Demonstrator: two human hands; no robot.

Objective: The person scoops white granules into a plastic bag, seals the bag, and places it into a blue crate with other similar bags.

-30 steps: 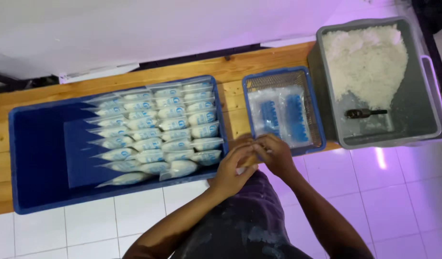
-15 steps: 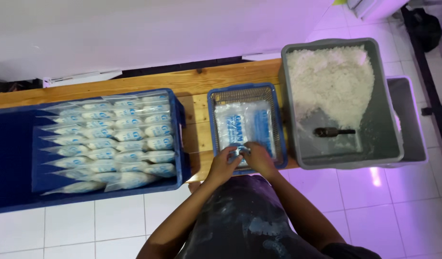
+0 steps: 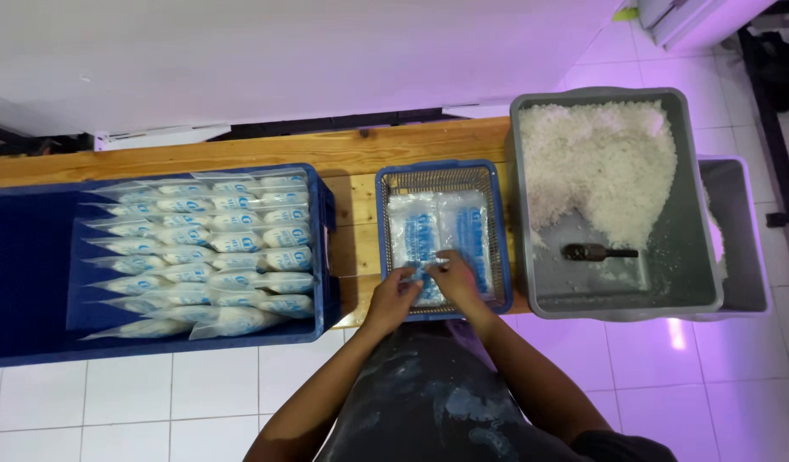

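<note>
Blue wire-mesh basket at table's front edge holds flat empty plastic bags. My left hand and right hand pinch top bag together, fingers closed on its near end. Filled pouches rowed in blue crate left; rice tub with scoop right, within reach.

The left hand and right hand meet over the stack of clear bags in the small blue basket, and their fingers cover what they pinch; whether they grip is not clear. The big blue crate runs off the left edge. The second grey tub, at the right, is mostly hidden behind the grey tub. The dark scoop is too small to make out.
</note>
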